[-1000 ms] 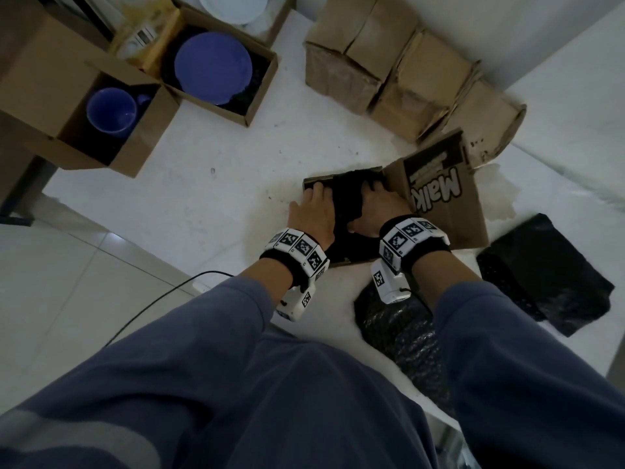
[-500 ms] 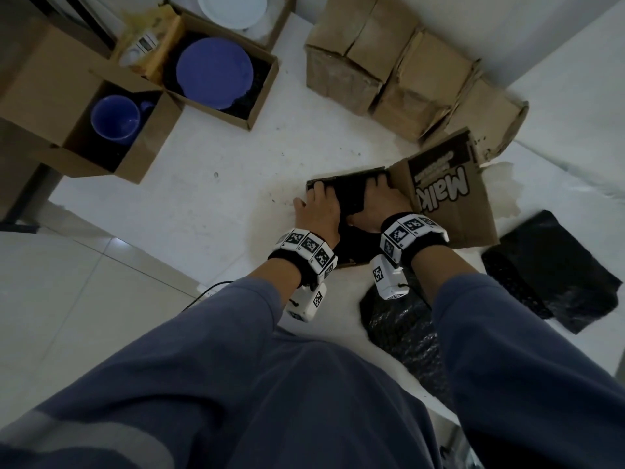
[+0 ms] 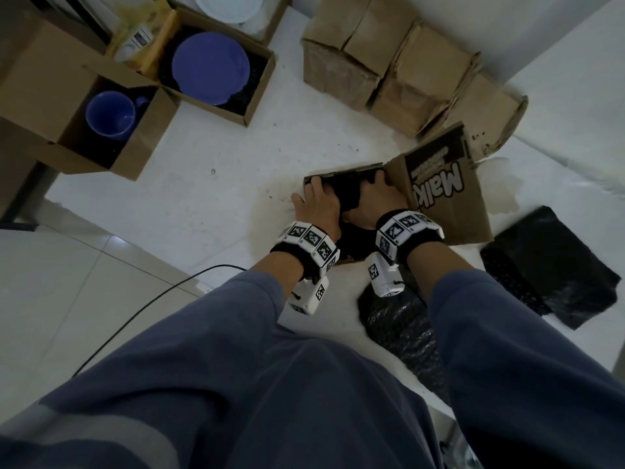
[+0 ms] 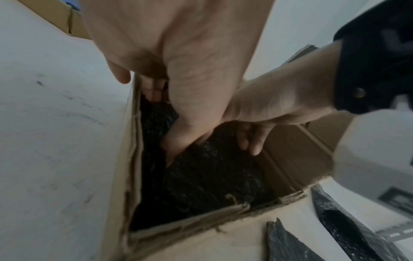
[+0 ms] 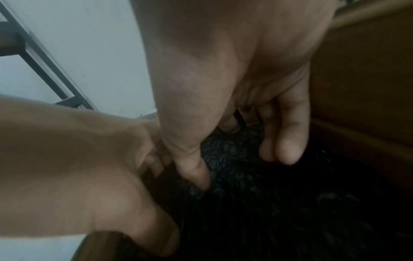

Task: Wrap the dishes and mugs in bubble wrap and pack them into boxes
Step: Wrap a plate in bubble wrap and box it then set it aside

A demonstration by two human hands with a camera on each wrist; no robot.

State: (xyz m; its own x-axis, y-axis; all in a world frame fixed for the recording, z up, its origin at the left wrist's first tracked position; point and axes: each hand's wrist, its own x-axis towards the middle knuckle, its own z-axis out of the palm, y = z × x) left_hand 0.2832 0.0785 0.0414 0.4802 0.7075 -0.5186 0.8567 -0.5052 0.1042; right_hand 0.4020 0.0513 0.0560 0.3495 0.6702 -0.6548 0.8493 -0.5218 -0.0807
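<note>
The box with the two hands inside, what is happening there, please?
A person is packing. Both hands, the left hand and the right hand, reach into an open cardboard box on the white surface and push down a bundle in black bubble wrap. Farther away, a blue mug and a blue plate sit unwrapped in other open boxes. Two loose pieces of black wrap lie near the person.

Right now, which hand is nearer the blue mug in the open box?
Left. The left hand is in the packing box on the side toward the blue mug; the right hand lies beyond it, against the printed flap.
</note>
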